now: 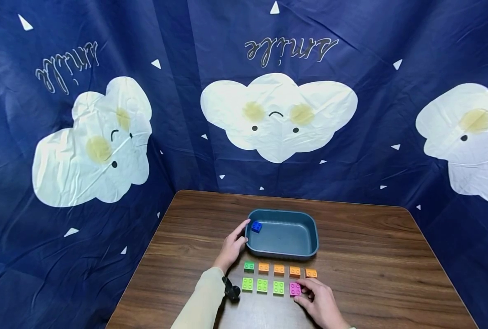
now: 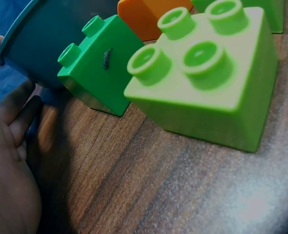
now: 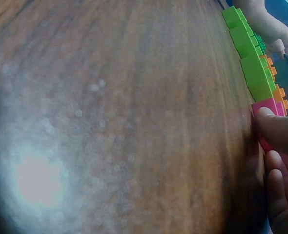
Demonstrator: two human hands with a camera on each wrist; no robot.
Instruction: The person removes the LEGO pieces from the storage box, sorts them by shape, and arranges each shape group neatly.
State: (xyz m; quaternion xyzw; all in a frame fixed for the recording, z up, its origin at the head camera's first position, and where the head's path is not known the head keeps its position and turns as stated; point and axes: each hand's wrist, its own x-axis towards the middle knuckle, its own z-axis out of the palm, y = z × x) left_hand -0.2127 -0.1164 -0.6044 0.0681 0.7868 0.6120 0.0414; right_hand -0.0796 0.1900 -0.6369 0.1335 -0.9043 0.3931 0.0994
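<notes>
At the left end of the dark teal tray point(image 1: 282, 253) my left hand point(image 1: 230, 249) touches the rim with its forefinger and thumb spread apart. My right hand point(image 1: 319, 299) pinches a pink toy brick point(image 1: 295, 289) between thumb and fingers, at the right end of the front row. The right wrist view has the thumb point(image 3: 276, 129) against the pink brick point(image 3: 265, 104). Beside it in that row sit three light green bricks point(image 1: 262, 285). Behind them runs a row with a green brick point(image 1: 249, 266) and several orange bricks point(image 1: 279, 270). A blue brick point(image 1: 256, 227) lies inside the tray.
All this is on a brown wood-grain table point(image 1: 363, 246). Dark blue cloth point(image 1: 178, 137) printed with white clouds hangs behind it and along both sides. A black wrist device point(image 1: 231, 290) sits on the left forearm, close to the nearest light green brick.
</notes>
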